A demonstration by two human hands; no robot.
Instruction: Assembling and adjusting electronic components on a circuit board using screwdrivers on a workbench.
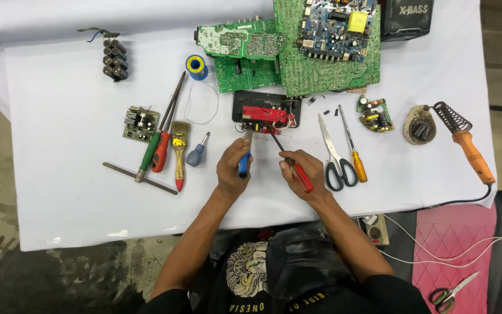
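Left hand (233, 164) and right hand (301, 168) hold tools at red board (264, 116).

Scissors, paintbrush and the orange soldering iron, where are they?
Scissors (333, 152): head view, on the blades just above the black handles.
Paintbrush (179, 152): head view, on the wooden handle below the bristles.
Orange soldering iron (473, 154): head view, on the orange grip.

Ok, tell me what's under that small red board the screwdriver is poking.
The red board lies on a black panel, which rests on the white tabletop. Whatever sits beneath the board's middle is covered.
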